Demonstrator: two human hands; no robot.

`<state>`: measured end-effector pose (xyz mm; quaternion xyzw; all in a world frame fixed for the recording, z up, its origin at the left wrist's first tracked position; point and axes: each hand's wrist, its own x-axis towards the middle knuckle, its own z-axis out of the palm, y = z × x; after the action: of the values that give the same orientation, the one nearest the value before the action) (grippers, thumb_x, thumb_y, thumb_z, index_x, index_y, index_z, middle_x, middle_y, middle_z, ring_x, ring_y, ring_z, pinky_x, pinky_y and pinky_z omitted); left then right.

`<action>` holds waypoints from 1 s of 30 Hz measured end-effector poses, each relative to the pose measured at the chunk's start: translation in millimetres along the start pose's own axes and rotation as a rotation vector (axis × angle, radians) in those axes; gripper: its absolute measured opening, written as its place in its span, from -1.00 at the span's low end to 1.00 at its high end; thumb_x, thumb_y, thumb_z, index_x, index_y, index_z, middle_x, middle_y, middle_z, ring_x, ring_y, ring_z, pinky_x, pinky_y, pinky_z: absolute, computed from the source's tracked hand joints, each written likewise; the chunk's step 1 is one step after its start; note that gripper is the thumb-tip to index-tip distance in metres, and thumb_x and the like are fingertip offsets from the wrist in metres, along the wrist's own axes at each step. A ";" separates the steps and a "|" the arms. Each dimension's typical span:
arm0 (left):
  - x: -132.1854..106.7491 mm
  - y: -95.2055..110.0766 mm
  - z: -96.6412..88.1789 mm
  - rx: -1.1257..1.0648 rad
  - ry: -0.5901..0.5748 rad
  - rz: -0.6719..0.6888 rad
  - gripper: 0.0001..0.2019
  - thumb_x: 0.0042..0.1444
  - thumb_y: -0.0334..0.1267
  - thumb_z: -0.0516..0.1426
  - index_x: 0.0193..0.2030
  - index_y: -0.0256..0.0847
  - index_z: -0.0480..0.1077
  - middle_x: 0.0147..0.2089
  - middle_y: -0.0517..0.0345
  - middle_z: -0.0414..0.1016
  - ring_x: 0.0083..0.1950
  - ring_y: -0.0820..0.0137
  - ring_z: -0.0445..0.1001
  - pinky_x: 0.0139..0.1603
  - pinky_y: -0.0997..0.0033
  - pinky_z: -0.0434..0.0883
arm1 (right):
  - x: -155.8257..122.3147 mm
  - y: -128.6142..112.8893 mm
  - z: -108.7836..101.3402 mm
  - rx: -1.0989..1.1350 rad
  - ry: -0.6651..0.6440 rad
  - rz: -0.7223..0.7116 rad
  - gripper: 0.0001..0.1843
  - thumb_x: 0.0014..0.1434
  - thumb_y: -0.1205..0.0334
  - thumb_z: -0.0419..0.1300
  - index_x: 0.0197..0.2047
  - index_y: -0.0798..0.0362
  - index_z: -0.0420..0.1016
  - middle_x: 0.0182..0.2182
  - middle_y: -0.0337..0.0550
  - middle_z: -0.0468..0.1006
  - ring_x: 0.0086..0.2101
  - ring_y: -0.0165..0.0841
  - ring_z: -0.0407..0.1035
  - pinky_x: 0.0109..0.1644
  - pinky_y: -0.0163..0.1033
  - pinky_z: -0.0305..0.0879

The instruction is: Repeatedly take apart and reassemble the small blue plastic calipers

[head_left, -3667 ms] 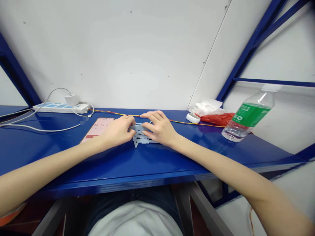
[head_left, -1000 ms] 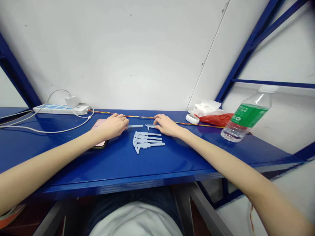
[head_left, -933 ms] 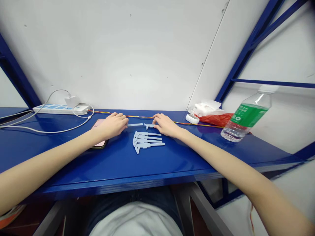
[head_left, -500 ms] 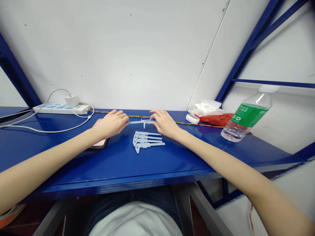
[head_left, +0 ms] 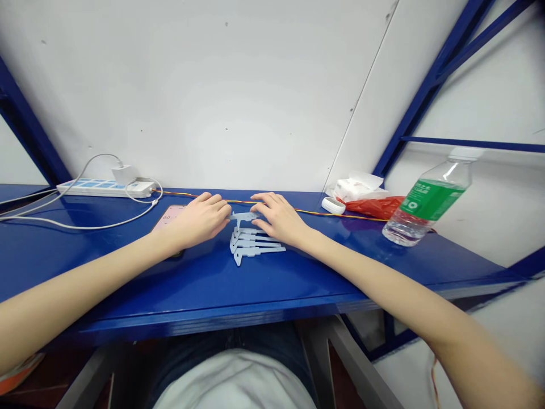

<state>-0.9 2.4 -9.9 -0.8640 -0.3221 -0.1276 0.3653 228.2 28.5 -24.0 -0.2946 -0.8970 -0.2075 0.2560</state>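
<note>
A pale grey-blue plastic vernier caliper (head_left: 243,216) lies level between my two hands, its jaws pointing toward me. My left hand (head_left: 207,217) is closed at the caliper's left end, the fingers bent and covering that tip. At the right end, the thumb and fingers of my right hand (head_left: 281,218) pinch it. Just in front, several similar calipers (head_left: 255,251) lie in a fanned row on the blue table (head_left: 204,289), jaws to the left. The held caliper's jaw nearly meets the farthest of them. My left wrist hangs over a phone (head_left: 169,216), partly hiding it.
A white power strip (head_left: 100,188) with a plug and white cable sits at the back left. To the right are a small white device (head_left: 333,205), a tissue pack (head_left: 356,186), a red plastic bag (head_left: 374,205) and a water bottle (head_left: 428,199). Thin coloured wires (head_left: 315,212) run along the back.
My hands have drawn closer together, the left moving right and the right slightly left. The caliper's jaws have shifted left and toward the row, and less of its left beam shows.
</note>
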 end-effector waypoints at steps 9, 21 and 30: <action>-1.9 -7.2 1.8 -0.023 -0.055 -0.159 -0.72 0.25 -0.16 -0.03 -0.11 -0.30 0.39 -0.17 -0.07 0.50 -0.08 0.18 0.41 -0.08 0.22 0.30 | -1.2 7.2 2.4 -0.013 0.037 0.051 -0.92 0.17 0.24 0.19 -0.27 0.06 0.45 0.00 -0.01 0.45 0.00 -0.19 0.30 0.07 -0.04 0.22; -0.8 5.7 -3.2 -0.221 -0.129 -0.079 -0.72 0.23 -0.27 -0.09 -0.26 -0.27 0.42 -0.28 -0.01 0.48 -0.16 0.25 0.43 -0.03 0.21 0.33 | -0.1 -3.3 -3.4 0.041 0.044 0.043 -0.92 0.17 0.22 0.19 -0.31 0.04 0.43 -0.09 -0.05 0.46 -0.07 -0.22 0.32 0.01 -0.08 0.22; 4.2 12.0 -19.3 -0.478 -0.142 -0.338 -0.87 0.08 -0.29 -0.03 -0.29 -0.19 0.31 -0.26 0.09 0.46 -0.18 0.28 0.41 -0.13 0.27 0.37 | 0.8 -13.9 -9.3 -0.029 0.096 -0.092 -0.89 0.21 0.21 0.13 -0.30 0.03 0.44 -0.07 -0.02 0.47 -0.04 -0.21 0.30 0.00 -0.07 0.19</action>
<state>10.4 -15.8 -1.1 -0.8666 -0.4468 -0.1979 0.1015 222.0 13.7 -19.3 -0.2466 -0.8932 -0.2461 0.2844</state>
